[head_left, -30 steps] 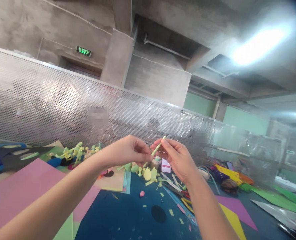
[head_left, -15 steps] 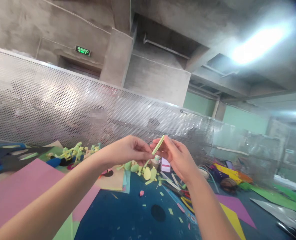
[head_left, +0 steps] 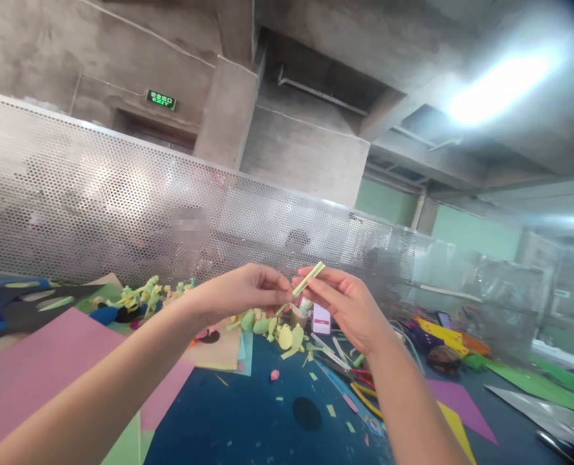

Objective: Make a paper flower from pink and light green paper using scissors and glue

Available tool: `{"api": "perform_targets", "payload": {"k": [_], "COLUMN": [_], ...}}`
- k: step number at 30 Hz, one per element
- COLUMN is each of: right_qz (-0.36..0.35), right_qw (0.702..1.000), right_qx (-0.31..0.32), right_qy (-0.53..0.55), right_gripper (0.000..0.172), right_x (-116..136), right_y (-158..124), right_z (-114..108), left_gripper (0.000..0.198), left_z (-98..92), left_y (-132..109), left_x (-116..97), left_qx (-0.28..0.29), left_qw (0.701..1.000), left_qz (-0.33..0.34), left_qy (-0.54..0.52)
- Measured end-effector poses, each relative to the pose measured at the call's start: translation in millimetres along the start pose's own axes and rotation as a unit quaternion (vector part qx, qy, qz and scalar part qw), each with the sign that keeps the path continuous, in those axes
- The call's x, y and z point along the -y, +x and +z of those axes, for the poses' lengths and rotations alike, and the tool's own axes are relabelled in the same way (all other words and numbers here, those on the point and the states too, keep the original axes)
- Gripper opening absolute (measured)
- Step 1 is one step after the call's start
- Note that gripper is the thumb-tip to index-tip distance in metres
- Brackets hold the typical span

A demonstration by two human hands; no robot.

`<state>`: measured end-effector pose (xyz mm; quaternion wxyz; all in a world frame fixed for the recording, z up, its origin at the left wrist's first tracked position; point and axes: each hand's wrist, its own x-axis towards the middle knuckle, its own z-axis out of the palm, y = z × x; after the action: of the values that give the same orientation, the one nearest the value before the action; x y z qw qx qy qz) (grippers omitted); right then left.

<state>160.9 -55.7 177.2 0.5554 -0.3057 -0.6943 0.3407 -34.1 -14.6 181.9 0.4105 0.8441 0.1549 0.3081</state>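
Note:
A narrow pale green strip [head_left: 309,279], apparently folded lengthwise, is raised above the dark blue table, slanting up to the right. My left hand [head_left: 262,289] pinches its lower end between thumb and fingertips. Around its middle and upper part close the thumb and fingers of my right hand [head_left: 345,302]; the upper end sticks out past them. Whether it is paper or thin foam, I cannot tell. Below the hands lie pale green cut-out shapes [head_left: 286,336] and a small bottle, partly hidden behind the right fingers.
A phone [head_left: 321,320] stands behind the right wrist. Scissors [head_left: 359,376] with red and yellow handles lie beside that forearm. Pink sheets [head_left: 64,368] spread at left, a purple sheet [head_left: 461,407] at right. Small green figures [head_left: 148,296] line the back, before a perforated metal screen [head_left: 97,194].
My right fingers have shifted along the strip, whose upper end now tilts further right and shows more. The left hand has barely moved.

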Motion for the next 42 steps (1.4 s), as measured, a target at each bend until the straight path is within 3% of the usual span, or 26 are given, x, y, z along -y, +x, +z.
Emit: {"api": "perform_targets", "payload": {"k": [12, 21, 26, 31, 36, 42], "right_qz": [0.007, 0.013, 0.004, 0.016, 0.041, 0.068], "right_qw": [0.989, 0.977, 0.974, 0.982, 0.988, 0.995], "right_qx": [-0.071, -0.09, -0.094, -0.073, -0.066, 0.056], "right_qy": [-0.132, -0.191, -0.205, -0.172, -0.13, -0.045], "right_gripper": [0.021, 0.025, 0.024, 0.024, 0.023, 0.028], "right_x": [1.8, -0.9, -1.7, -2.1, -1.0, 8.2], "right_y": [-0.1, 1.4, 0.3, 0.4, 0.8, -4.2], "right_z": [5.5, 6.4, 4.6, 4.4, 6.9, -1.5], "left_gripper": [0.024, 0.017, 0.022, 0.027, 0.021, 0.019], "left_z": [-1.6, 6.1, 6.4, 1.6, -0.3, -4.6], "left_y": [3.1, 5.2, 2.0, 2.7, 6.5, 4.5], "left_x": [6.9, 3.2, -1.1, 3.4, 13.1, 11.3], "left_qx": [-0.029, -0.092, -0.045, -0.029, -0.045, -0.029], "left_qw": [0.997, 0.979, 0.985, 0.993, 0.99, 0.998], "left_qz": [-0.026, 0.001, -0.016, -0.038, -0.009, -0.021], "left_qy": [0.067, 0.182, 0.168, 0.107, 0.134, 0.057]}}
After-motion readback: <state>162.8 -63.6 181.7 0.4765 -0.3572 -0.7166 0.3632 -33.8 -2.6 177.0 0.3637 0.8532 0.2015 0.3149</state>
